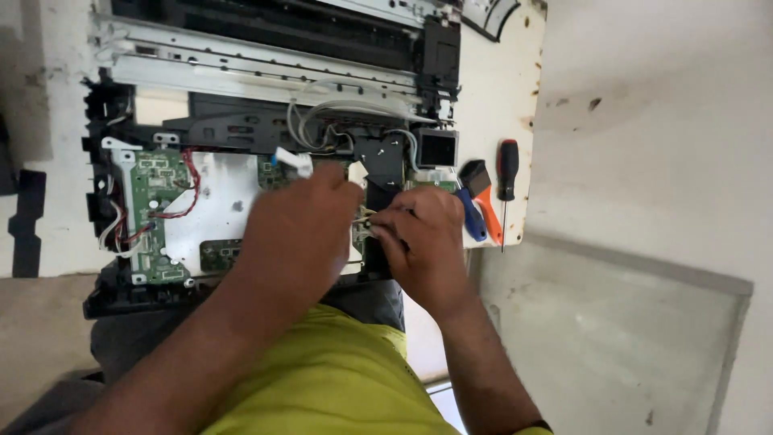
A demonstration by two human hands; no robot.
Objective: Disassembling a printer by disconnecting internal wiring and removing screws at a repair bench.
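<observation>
Left hand (302, 225): curled over the opened printer (266, 145), grip hidden, cannot tell.
Right hand (419, 238): fingertips pinching small connector (366, 216).
Connector: between both hands, nearer the right.
Screwdriver (507, 173): right of right hand.

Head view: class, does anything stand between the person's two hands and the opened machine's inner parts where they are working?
Nothing visible does. The left hand and right hand both rest directly on the opened machine, meeting at small wires near its middle. The screwdriver lies off to the right.

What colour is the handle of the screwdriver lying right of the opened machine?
Red and black handle, seen in the head view.
</observation>
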